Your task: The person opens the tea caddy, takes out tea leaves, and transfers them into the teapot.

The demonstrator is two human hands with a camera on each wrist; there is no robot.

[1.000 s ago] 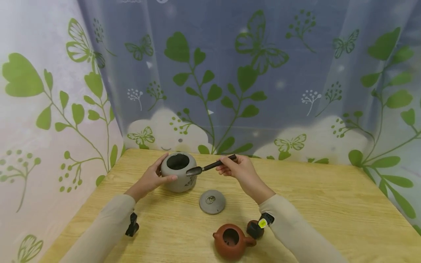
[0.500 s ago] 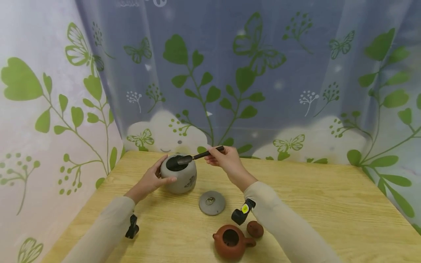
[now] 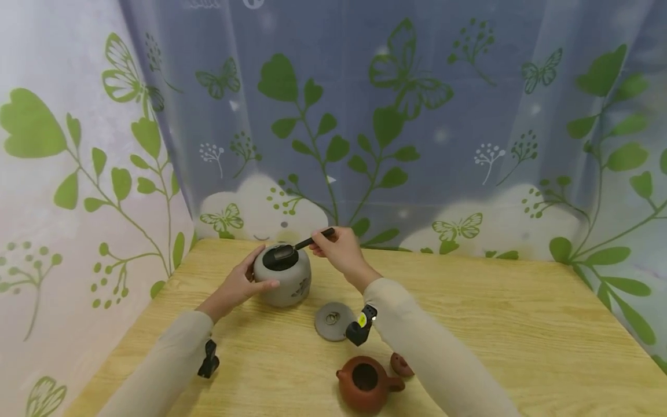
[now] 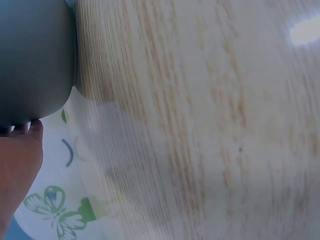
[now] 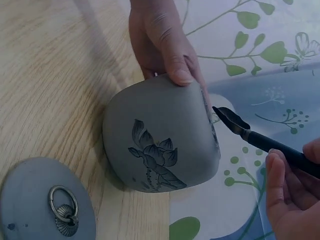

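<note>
A round grey tea jar (image 3: 283,288) stands uncovered at the back left of the table; a dark lotus decorates its side in the right wrist view. My left hand (image 3: 242,289) grips it from the left, thumb across the front. Between thumb and fingers, my right hand (image 3: 339,250) pinches the black handle of a small tea scoop (image 5: 231,120). In the head view the scoop's dark bowl overlaps the jar's mouth, while the right wrist view has it just outside the rim. The jar's grey lid (image 3: 329,322), with a metal ring, lies in front of the jar.
A reddish-brown clay teapot (image 3: 359,399) sits uncovered near the front, dark inside. Its small lid (image 3: 400,364) lies beside the handle, partly hidden by my right sleeve. A patterned curtain (image 3: 417,174) hangs behind the wooden table (image 3: 500,324).
My right hand has moved left and slightly up with the scoop, from in front of the jar's side to over its mouth. My left hand and the jar have stayed in place.
</note>
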